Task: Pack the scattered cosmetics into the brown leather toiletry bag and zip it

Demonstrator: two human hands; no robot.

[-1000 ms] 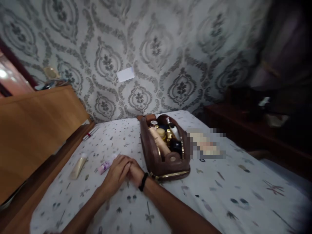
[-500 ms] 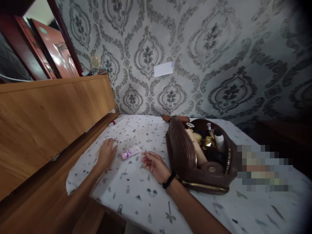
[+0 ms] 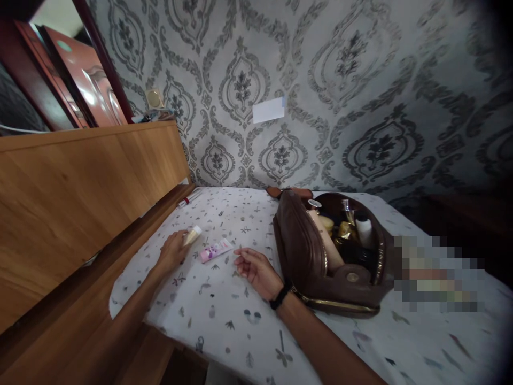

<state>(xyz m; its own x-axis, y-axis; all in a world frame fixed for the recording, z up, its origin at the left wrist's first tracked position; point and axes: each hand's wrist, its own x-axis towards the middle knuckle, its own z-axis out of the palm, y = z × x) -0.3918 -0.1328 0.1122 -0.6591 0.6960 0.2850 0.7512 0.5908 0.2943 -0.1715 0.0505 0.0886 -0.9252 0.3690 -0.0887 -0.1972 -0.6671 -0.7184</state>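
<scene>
In the head view my left hand [image 3: 173,251] is closed around a small pale-yellow tube or bottle with a white cap [image 3: 193,235], just above the cloth. Its lower part is hidden by my fingers. A pink and white squeeze tube with purple print [image 3: 216,249] lies flat on the cloth between my hands. Beside its white end rests my right hand [image 3: 256,272], palm turned sideways, fingers loosely bent and apart, with nothing in them. A black band circles that wrist. To the right stands an unzipped brown leather bag [image 3: 296,235], filled with several bottles and containers.
A white-capped slim item with a red band [image 3: 187,200] lies at the far left of the patterned cloth [image 3: 248,224]. A brown strap [image 3: 294,193] lies behind the bag. Along the left runs a wooden board [image 3: 92,192]; patterned wallpaper covers the back wall. A blurred patch sits at right.
My left hand, earlier palm down on the cloth, has drawn back slightly and now grips the pale-yellow capped item, which has come into view. My right hand and the pink tube stay nearly in place.
</scene>
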